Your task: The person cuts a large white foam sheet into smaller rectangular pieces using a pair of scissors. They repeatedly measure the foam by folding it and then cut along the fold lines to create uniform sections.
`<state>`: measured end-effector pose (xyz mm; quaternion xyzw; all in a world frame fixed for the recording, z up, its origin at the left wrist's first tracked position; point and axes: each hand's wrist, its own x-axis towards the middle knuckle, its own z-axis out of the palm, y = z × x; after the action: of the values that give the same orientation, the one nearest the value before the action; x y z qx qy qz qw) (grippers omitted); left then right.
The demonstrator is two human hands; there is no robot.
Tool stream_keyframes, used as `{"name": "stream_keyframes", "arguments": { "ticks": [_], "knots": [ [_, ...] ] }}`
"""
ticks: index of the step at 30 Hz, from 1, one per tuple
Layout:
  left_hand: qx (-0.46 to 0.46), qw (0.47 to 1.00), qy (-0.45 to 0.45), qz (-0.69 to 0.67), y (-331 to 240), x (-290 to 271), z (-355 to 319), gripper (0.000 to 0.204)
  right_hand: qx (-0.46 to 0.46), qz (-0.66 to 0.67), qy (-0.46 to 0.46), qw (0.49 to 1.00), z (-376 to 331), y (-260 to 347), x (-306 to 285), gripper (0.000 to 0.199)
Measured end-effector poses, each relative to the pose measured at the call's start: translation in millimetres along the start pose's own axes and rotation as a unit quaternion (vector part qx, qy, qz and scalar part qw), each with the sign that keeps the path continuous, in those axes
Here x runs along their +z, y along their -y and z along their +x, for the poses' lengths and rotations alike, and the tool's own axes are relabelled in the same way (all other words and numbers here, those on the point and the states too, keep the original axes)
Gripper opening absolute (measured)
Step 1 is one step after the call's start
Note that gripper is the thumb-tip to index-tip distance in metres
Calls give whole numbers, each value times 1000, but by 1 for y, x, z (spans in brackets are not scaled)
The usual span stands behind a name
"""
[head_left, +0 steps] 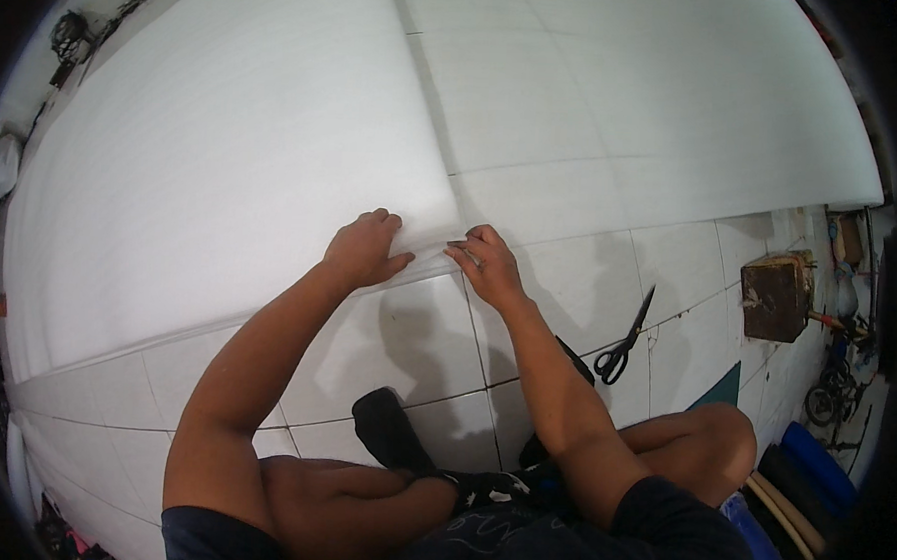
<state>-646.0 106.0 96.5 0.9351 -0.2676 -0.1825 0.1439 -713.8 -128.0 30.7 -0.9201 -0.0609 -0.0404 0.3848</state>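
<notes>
On the tiled floor (690, 261) spreads a white sheet (223, 160), opaque over its left part and see-through over its right, with a dark brown box (776, 296) off its near edge by the right corner and black scissors (625, 343) off the same edge, closer to its middle. The left hand (365, 248) lies on the sheet just inside that edge, fingers loosely spread, thumb apart, gripping nothing visible. At the end of the opaque part, the right hand (489, 267) pinches a small dark piece (457, 243) between nearly closed thumb and fingers.
</notes>
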Motion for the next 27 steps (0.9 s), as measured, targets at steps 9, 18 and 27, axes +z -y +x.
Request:
{"name": "stream_keyframes", "arguments": {
  "ticks": [9,18,27],
  "knots": [
    [-16,1000,-2,21,-6,6,4,48,83,108,-49,990,5,23,12,29],
    [-23,1000,6,11,-2,1,10,46,51,-20,-13,998,-5,-7,11,46],
    [-20,999,9,25,-5,-2,9,49,9,-8,-46,999,3,3,19,27]
  ]
}}
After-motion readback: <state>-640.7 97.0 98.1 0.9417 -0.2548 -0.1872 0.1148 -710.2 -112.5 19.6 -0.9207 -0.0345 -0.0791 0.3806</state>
